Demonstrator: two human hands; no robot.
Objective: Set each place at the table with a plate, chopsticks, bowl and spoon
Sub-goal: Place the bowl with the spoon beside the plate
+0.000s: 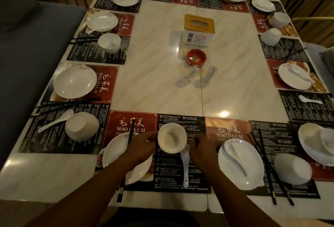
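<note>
Hands at the nearest place, viewed from just behind the person. The left hand [142, 145] and right hand [202, 148] flank one small white bowl [171, 138]. The fingers of each curl against its wall, so the bowl is held between them, upright, over the dark half of the placemat [180, 178]. A two-sided hold suits squaring the bowl above its spoon [186, 167], which lies just below it with the handle toward the table edge. The plate [115, 156] sits to the left on the red half, partly under the left wrist. The chopsticks [130, 132] lie across it with tips pointing away from the seat, probably parked there rather than finally placed.

Count, as far as the dim light allows:
- Plates or saucers: ten round the table [162, 82].
- Bowls or cups: ten. Three are mouth down, among them the neighbouring bowl [82, 129] to the left, presumably awaiting turning.
- Spoons: eight that I can make out. Some lie on plates and some on mats.
- Chopstick pairs: about nine. The far ones blur together.

Several places therefore look complete in number but not in arrangement.

Centre group, kept within reach of all seats: one tissue box [198, 27], one red ashtray [195, 57] and two clear shakers [192, 74], side by side.
</note>
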